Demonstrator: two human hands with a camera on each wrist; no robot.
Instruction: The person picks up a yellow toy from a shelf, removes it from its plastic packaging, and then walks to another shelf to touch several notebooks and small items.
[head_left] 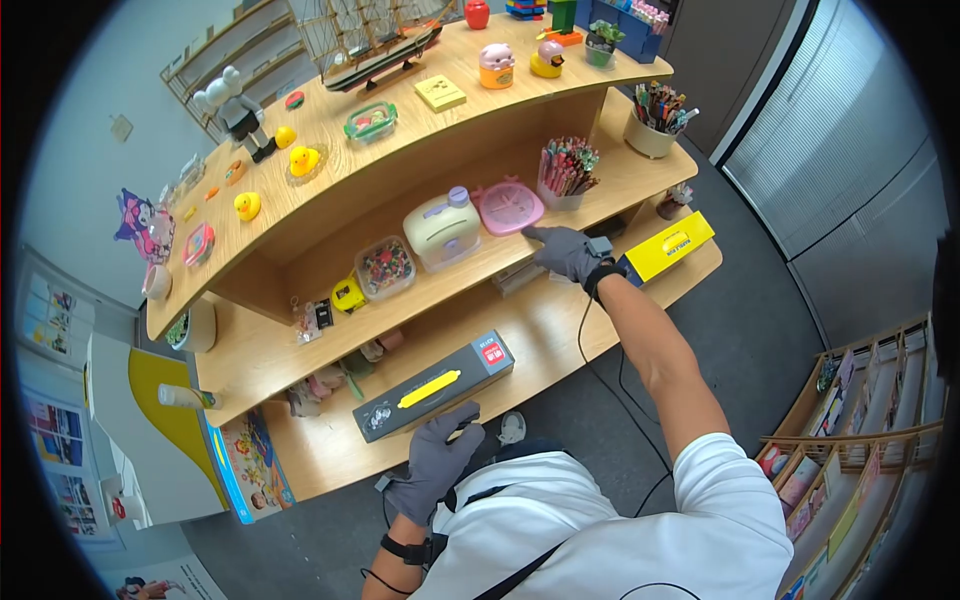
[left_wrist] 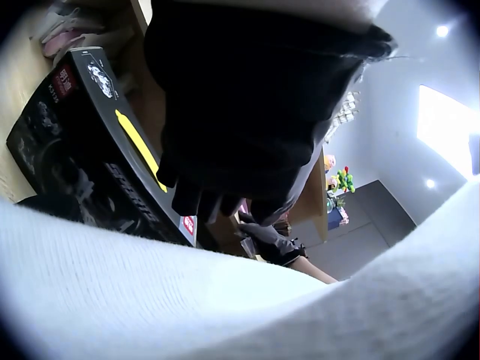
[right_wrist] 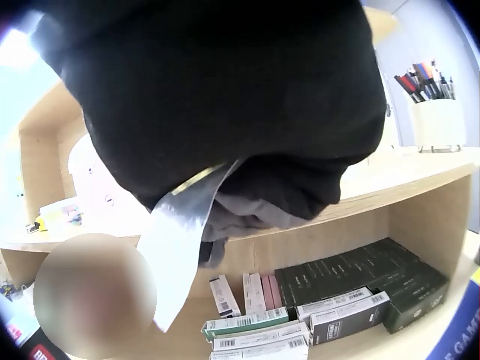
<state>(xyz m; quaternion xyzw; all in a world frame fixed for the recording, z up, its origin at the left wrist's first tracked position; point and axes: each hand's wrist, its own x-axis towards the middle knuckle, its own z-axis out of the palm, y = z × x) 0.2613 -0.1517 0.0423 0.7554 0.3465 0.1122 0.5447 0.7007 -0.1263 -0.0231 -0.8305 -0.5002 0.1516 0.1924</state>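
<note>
Picture box [head_left: 256, 466]: where the lower shelf [head_left: 325, 465] nears its left end, it lies to the left of the black box.
Bead tub [head_left: 385, 268]: on the middle shelf [head_left: 245, 375], beyond the black box.
Black box [head_left: 410, 402]: on the lower shelf, long and lying flat, yellow stripe up, red label at its right end.
Left hand [head_left: 438, 460]: gloved, on the near side of the black box, by its right half; fingers loosely bent, pinching nothing; contact with the box cannot be told.
Cream machine [head_left: 442, 235]: beyond the black box, between bead tub and pink case.
Pink case [head_left: 512, 208]: beyond the black box, on the middle shelf.
Right hand [head_left: 570, 255]: gloved, beyond and right of the black box; index finger extended beside the pink case; grip partly hidden, pinching or not cannot be told.
Yellow box [head_left: 670, 246]: well right of the black box.
</note>
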